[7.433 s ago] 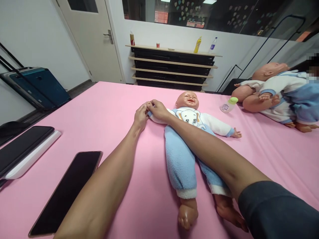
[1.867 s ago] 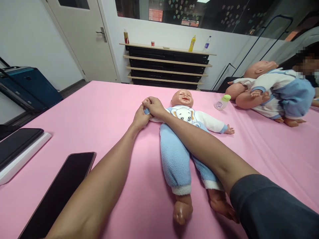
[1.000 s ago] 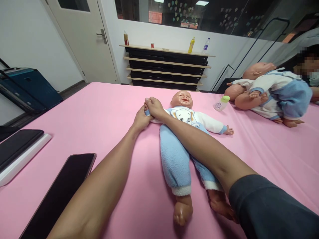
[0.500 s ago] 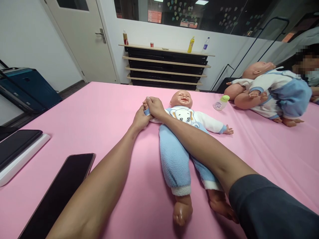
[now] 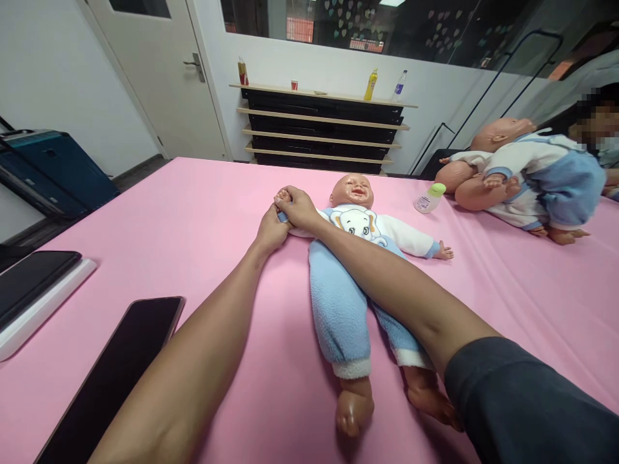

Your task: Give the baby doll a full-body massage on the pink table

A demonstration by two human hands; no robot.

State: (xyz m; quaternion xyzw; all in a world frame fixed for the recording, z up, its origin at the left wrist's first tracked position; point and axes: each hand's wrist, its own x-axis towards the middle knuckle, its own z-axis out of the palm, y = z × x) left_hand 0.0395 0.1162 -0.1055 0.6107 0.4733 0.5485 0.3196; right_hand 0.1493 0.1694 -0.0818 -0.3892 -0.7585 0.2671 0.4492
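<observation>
A baby doll (image 5: 338, 303) in a white top with an elephant face and light blue fleece trousers lies on its back, its head toward the far edge. Both my hands meet at the doll's arm on the left side. My left hand (image 5: 272, 229) is closed around the blue cuff and wrist from below. Over it, my right hand (image 5: 298, 209) is closed on the doll's hand (image 5: 282, 194), whose small fingers show between mine. My right forearm crosses above the doll's belly. The doll's other arm stretches out to the right, its palm bare.
A pink-covered table (image 5: 217, 193) bears a dark phone (image 5: 111, 374), a black-and-white case (image 5: 43, 290), a lotion bottle (image 5: 429, 198) with a green cap, and more dolls (image 5: 536, 174) at right. A person sits beyond them. Shelves (image 5: 322, 122) stand behind; a blue suitcase (image 5: 53, 174) is at left.
My hands have shifted very slightly to the left, and my right thumb and fingers have moved a little on the doll's hand. The doll's body stays in place.
</observation>
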